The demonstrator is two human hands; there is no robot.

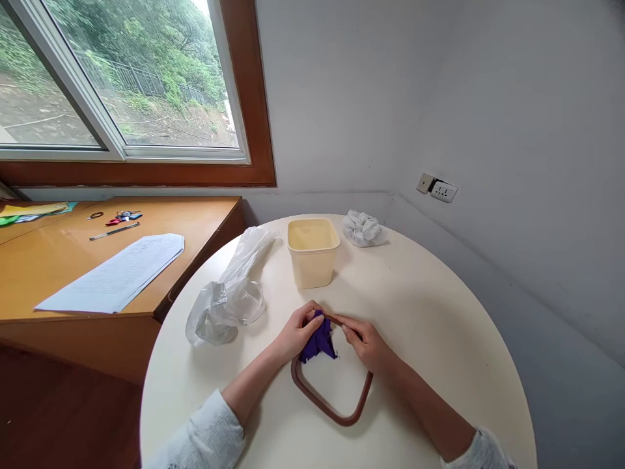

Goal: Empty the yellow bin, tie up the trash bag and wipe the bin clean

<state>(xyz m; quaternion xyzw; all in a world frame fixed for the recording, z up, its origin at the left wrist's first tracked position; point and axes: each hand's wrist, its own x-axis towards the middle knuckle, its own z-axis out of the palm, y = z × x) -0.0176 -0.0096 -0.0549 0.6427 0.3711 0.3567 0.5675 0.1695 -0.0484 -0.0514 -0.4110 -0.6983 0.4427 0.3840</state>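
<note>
A brown rounded-square frame [336, 417] is held low over the near middle of the round table, its lower side toward me. My left hand [303, 329] is closed at the frame's upper left, with the thumb pressing a purple cloth scrap [318, 342] against it. The scrap's ragged end hangs into the frame's opening. At the upper right, my right hand [367, 342] is closed around the same frame, thumb and fingers pinching its rim. The fingers hide part of the far side and left side of the frame.
On the round white table [439, 312] stand a cream plastic tub [313, 264], a crumpled clear plastic bag [229, 299] to the left and a bunched white bag [362, 228] at the back. A wooden desk [205, 221] holds papers [120, 270], a pen [114, 231] and keys [124, 216].
</note>
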